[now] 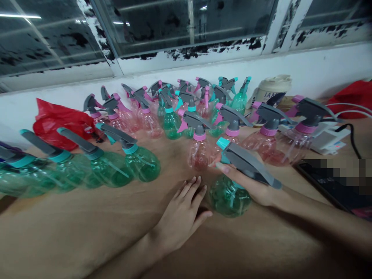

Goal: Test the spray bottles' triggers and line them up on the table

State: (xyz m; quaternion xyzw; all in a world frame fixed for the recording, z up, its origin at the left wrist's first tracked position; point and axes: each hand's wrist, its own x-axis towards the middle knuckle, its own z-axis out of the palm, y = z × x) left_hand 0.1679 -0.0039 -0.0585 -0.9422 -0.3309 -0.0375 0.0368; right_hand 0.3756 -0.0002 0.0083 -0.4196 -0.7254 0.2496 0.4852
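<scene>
My right hand (252, 180) grips a green spray bottle (229, 197) around its neck, just under the grey and teal trigger head. The bottle stands nearly upright, close to the table surface; whether it touches is hard to tell. Flat on the wooden table (95, 236) lies my left hand (180, 215), fingers stretched out and holding nothing, just left of that bottle. Beyond the fingertips stands a pink spray bottle (199, 153) with a grey and pink head. More pink bottles (267, 143) stand in a row to its right, partly behind my right hand.
A row of green spray bottles (142, 164) runs along the left. Several pink and green bottles (151, 124) crowd together at the back by the wall. A red plastic bag (58, 124) sits back left, a cup (273, 87) back right. A phone (325, 186) and a white power strip (328, 139) lie right.
</scene>
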